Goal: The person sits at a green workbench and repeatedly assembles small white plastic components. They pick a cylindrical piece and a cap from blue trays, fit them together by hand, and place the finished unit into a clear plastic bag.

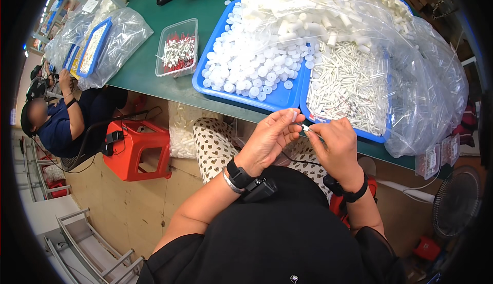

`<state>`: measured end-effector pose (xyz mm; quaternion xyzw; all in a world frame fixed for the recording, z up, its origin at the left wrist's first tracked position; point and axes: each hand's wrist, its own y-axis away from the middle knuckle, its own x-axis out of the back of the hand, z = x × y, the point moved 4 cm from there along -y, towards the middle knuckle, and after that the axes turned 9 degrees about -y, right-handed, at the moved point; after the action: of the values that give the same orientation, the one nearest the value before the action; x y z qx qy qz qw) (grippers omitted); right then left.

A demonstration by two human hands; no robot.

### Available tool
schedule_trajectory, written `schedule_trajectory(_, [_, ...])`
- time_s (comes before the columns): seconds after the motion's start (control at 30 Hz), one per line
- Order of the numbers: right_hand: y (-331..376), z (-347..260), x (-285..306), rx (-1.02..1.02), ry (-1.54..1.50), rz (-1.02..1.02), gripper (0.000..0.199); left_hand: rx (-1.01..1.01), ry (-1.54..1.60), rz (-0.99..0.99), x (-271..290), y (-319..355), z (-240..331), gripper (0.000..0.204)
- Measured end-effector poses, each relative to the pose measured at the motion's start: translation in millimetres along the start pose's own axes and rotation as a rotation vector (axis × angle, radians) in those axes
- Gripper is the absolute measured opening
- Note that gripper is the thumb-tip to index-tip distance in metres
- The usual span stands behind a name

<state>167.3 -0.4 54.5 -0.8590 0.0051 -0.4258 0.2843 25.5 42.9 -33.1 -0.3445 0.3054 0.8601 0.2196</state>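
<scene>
My left hand (272, 139) is closed in a pinch, a small translucent white piece (295, 115) at its fingertips; its exact kind is too small to tell. Close beside it, my right hand (335, 144) pinches a small white cylindrical piece (305, 128) between thumb and fingers. Both hands are held together just off the table's near edge. Beyond them, a blue tray (277, 98) carries many translucent white plastic discs (251, 70). To its right, another blue tray (377, 137) is filled with thin white tube-shaped parts (346, 88).
A clear plastic box (160, 69) of red and white pieces stands on the green table (141, 63). Large bags of white cylinders (328, 22) lie over the trays' far side. A co-worker (61, 124) sits at left near a red stool (134, 155). A fan (456, 202) stands at right.
</scene>
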Motion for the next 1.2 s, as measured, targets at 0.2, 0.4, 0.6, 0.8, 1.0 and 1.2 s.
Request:
schedule_trajectory(0.2, [2,0,-2,-0.03,-0.036,-0.039,0.012,0.025,0.132,-0.038,4,-2,-2,0.03])
schedule_trajectory(0.4, [5,6,4,-0.107,-0.091,-0.059,0.011,0.012,0.185,-0.015,13,-4,1,0.036])
schedule_trajectory(0.6, [3,4,2,-0.128,-0.184,-0.035,0.01,0.058,0.144,-0.034,6,1,-4,0.04])
schedule_trajectory(0.8, [4,6,-3,-0.138,-0.174,-0.031,0.009,0.092,0.159,-0.067,1,2,-6,0.039])
schedule_trajectory(1.0, [5,8,-5,-0.187,-0.143,-0.078,0.008,0.082,0.193,-0.084,1,2,-6,0.037])
schedule_trajectory(1.2, [2,3,-2,-0.1,-0.022,-0.061,0.011,0.01,0.08,-0.03,4,3,-4,0.035])
